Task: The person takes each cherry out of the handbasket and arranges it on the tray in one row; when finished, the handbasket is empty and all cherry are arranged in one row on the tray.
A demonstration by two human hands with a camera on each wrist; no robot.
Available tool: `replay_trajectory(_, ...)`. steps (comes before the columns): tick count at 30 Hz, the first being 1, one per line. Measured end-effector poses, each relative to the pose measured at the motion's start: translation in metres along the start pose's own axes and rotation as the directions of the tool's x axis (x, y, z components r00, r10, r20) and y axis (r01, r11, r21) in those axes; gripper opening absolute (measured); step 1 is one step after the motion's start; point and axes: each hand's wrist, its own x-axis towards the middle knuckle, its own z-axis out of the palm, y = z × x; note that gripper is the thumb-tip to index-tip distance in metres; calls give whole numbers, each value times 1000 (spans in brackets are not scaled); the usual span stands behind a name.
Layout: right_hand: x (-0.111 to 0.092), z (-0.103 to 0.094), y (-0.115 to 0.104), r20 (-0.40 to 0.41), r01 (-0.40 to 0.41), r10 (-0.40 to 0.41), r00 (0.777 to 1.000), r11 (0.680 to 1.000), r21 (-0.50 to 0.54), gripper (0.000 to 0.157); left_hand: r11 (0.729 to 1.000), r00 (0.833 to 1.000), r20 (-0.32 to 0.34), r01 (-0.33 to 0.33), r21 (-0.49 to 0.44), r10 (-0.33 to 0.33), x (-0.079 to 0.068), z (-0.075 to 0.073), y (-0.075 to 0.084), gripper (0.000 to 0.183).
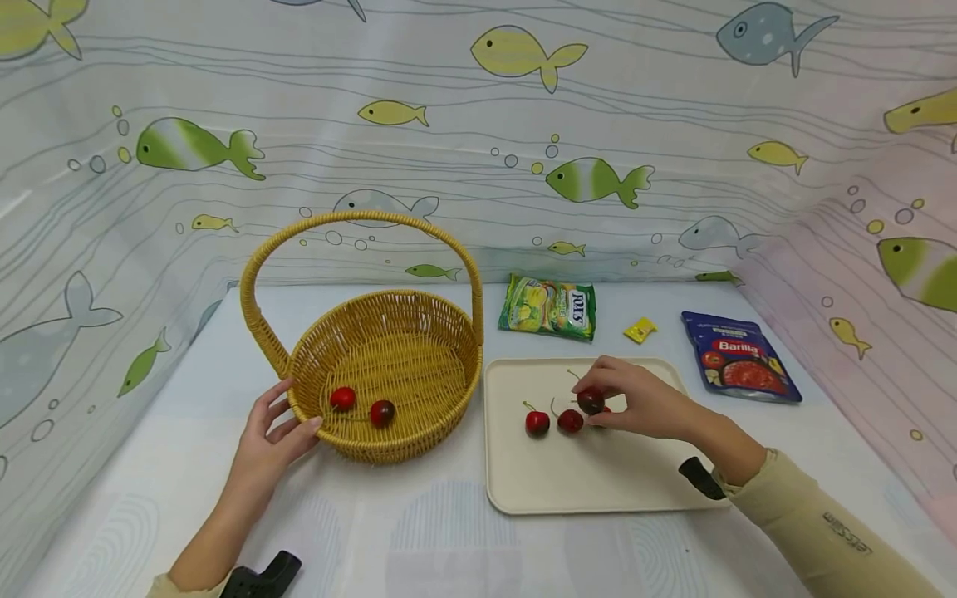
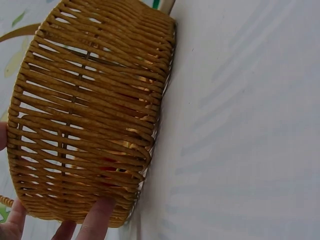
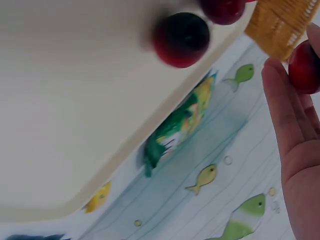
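Observation:
My right hand (image 1: pixel 635 399) pinches a dark red cherry (image 1: pixel 591 400) between thumb and fingers, over the cream tray (image 1: pixel 516 482). In the tray lie two cherries in plain sight, a bright red cherry (image 1: pixel 537 423) and a darker cherry (image 1: pixel 570 422); another is partly hidden behind the right hand. To the left stands a woven basket (image 1: pixel 404 349) with a tall arched handle. It holds a red cherry (image 1: pixel 343 399) and a dark cherry (image 1: pixel 382 413). My left hand (image 1: pixel 269 436) touches the basket's near left rim, its fingers (image 2: pixel 97 220) against the woven wall.
Behind the tray lie a green snack bag (image 1: pixel 548 307) and a small yellow packet (image 1: pixel 640 330). A blue Barilla pouch (image 1: pixel 742 357) is to the right of the tray. A fish-print curtain (image 1: pixel 449 124) encloses the table at the back and sides.

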Motion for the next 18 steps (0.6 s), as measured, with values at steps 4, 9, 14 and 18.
replay_trajectory(4,-16,-1,12,-26,-16,16,1000,1000,-17,33,1000,1000,1,6,16,-6,0,0,1,74)
replay_trajectory(9,-30,-2,26,-41,-36,34,999,998,-45,35,1000,1000,4,8,15,-8,1,0,0,74)
replay_trajectory(14,-40,-2,39,3,-132,132,991,990,-54,35,1000,1000,-8,10,7,-10,5,-2,-10,74)
replay_trajectory(18,-42,-3,45,56,-178,179,982,984,-32,33,999,1000,-23,-14,35,15,9,-7,-25,74)
